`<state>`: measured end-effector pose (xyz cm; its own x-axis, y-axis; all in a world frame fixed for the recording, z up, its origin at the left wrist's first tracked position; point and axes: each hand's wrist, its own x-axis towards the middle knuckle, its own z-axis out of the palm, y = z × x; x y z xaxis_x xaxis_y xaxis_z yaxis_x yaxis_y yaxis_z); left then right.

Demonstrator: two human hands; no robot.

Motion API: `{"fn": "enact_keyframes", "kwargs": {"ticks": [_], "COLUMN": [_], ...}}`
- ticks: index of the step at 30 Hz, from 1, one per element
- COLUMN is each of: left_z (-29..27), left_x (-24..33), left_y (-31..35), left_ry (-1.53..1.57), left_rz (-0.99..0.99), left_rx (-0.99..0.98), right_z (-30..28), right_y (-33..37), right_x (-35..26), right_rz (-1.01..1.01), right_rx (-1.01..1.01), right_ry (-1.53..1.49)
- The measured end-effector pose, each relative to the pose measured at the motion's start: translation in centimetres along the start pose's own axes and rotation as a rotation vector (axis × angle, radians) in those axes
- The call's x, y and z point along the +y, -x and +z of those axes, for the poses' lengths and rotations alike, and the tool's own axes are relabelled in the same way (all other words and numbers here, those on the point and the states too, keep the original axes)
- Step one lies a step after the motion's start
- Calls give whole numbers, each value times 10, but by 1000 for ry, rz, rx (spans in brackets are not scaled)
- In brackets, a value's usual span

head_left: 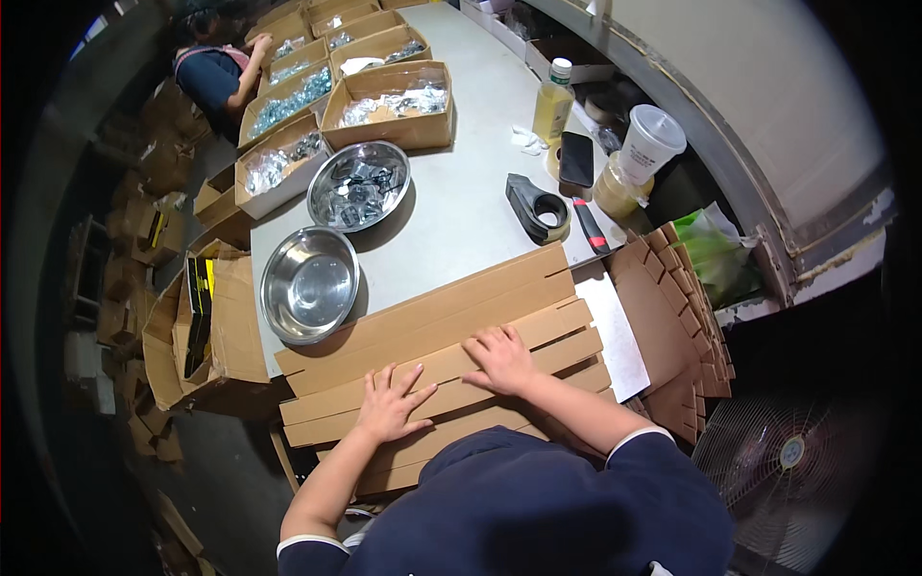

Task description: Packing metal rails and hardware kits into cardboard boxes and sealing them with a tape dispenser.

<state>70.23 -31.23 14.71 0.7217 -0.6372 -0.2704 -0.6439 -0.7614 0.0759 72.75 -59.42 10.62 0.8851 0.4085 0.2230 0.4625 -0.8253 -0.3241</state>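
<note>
A long slotted sheet of brown cardboard (423,316) lies across the near edge of the table, creased into several strips. My left hand (392,407) rests on one strip with its fingers spread. To the right, my right hand (501,361) presses on the same cardboard, palm down with its fingers slightly bent. Neither hand grips anything. Just beyond the sheet at the left stands an empty steel bowl (309,285). Behind it, a second steel bowl (359,186) holds small dark parts in clear bags.
Beyond the sheet are a tape dispenser (534,208), a red-and-black cutter (590,228), a phone (576,159), a bottle (553,103) and a lidded cup (651,142). Stacked cardboard (663,331) and a fan (783,456) are right. Part-filled boxes (389,130) and another person (216,77) are far left.
</note>
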Motion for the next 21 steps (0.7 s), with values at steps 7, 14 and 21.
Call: {"fn": "enact_keyframes", "kwargs": {"ticks": [7,14,21], "left_z": [-3,0,8], "left_x": [43,73,68], "left_y": [-69,-108,-102], "left_ry": [56,133,91], "left_rz": [139,215,265], "left_rx": [35,128,247], "right_z": [-35,-86,-164], "right_y": [-115,-144,-85], "right_x": [146,145,34], "right_rz": [530,520,503], "right_rx": [216,54,-547], "right_ry": [189,82,-173]}}
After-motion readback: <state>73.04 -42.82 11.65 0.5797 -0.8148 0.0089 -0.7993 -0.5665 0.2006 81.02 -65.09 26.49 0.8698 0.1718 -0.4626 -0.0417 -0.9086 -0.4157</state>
